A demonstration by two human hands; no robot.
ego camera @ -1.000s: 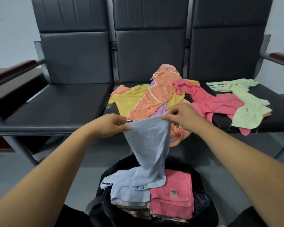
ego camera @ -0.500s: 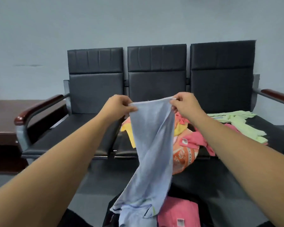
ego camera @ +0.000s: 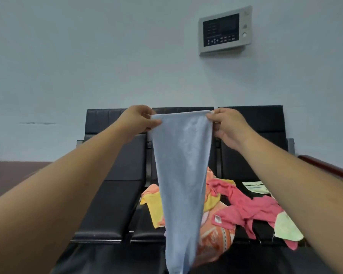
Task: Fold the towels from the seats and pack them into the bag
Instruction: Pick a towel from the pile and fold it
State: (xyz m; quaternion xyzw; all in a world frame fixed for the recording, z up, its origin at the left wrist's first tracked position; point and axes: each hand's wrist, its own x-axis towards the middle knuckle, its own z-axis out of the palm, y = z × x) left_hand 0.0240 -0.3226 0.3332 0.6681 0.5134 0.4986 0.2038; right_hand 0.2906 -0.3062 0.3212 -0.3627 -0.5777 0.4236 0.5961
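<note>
Pinch grips hold the top edge, centre frame: left hand (ego camera: 139, 120) on one corner of the light blue towel (ego camera: 182, 175), right hand (ego camera: 228, 127) on the other, so it hangs straight for folding. Unfolded towels (ego camera: 246, 210) lie on the seats (ego camera: 115, 204), lower right.

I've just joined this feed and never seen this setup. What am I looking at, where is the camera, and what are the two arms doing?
There is no machine here. The arms belong to a person, and the one camera sits on their head, looking forward over the hands. The left hand and the right hand each pinch a top corner of a light blue towel, which hangs down between them. Behind it is a row of black seats. Unfolded towels lie on them: a yellow towel, an orange patterned towel, a pink towel and a pale green towel. A control panel hangs on the wall. The bag is out of view.
</note>
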